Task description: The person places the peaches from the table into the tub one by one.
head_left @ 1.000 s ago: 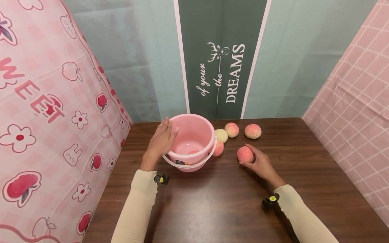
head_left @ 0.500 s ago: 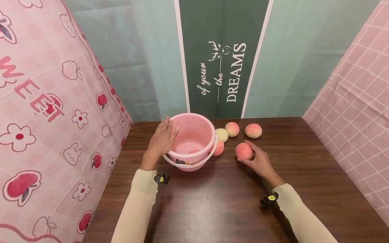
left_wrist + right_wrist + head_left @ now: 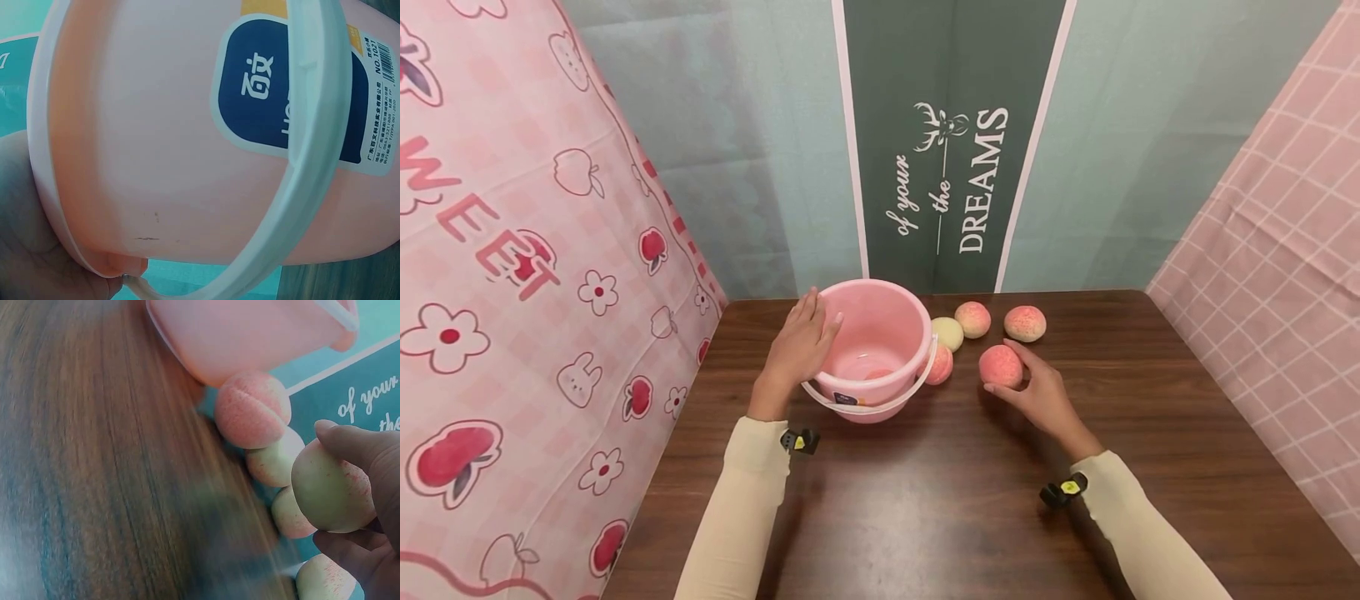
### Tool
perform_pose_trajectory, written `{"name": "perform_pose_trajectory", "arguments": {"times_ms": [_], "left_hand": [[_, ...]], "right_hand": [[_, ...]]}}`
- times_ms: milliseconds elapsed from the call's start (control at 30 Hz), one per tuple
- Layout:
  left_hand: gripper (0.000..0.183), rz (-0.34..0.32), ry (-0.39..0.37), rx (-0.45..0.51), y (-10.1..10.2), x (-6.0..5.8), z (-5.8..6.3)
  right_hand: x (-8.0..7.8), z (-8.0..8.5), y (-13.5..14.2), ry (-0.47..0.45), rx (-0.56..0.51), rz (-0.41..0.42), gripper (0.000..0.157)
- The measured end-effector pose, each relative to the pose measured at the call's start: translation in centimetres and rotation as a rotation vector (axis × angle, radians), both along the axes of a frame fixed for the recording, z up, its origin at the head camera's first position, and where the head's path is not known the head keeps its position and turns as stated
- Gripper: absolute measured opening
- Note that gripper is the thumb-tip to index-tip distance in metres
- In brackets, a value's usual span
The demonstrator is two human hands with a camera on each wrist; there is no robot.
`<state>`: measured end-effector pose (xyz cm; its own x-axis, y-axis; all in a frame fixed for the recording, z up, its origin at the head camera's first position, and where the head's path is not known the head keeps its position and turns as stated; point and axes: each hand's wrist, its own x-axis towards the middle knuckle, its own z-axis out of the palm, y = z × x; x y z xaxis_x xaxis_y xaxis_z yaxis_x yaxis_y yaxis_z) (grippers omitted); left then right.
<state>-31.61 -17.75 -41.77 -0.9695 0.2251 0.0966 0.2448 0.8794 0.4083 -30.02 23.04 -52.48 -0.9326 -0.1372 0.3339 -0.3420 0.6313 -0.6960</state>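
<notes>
A pink bucket with a white handle stands left of centre on the table. My left hand rests on its left rim, fingers straight and thumb over the inside. Just right of the bucket, my right hand holds a pink peach between thumb and fingers. In the right wrist view the same peach shows its pale green side, above the tabletop. Low inside the bucket a reddish patch shows, mostly hidden by the near wall.
Against the bucket's right side sit a pink peach and a pale yellow one. Behind them lie two more peaches, one at the middle and one farther right. The brown wooden table ends at a curtained wall.
My right hand has brought the peach slightly up and to the left in the head view. The left hand and bucket have stayed in place.
</notes>
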Motion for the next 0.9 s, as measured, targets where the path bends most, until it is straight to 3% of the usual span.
{"name": "perform_pose_trajectory", "arguments": {"times_ms": [900], "left_hand": [[0.075, 0.006, 0.005, 0.003, 0.0, 0.0, 0.0]], "right_hand": [[0.3, 2.5, -1.6, 0.052, -0.037, -0.013, 0.089]]}}
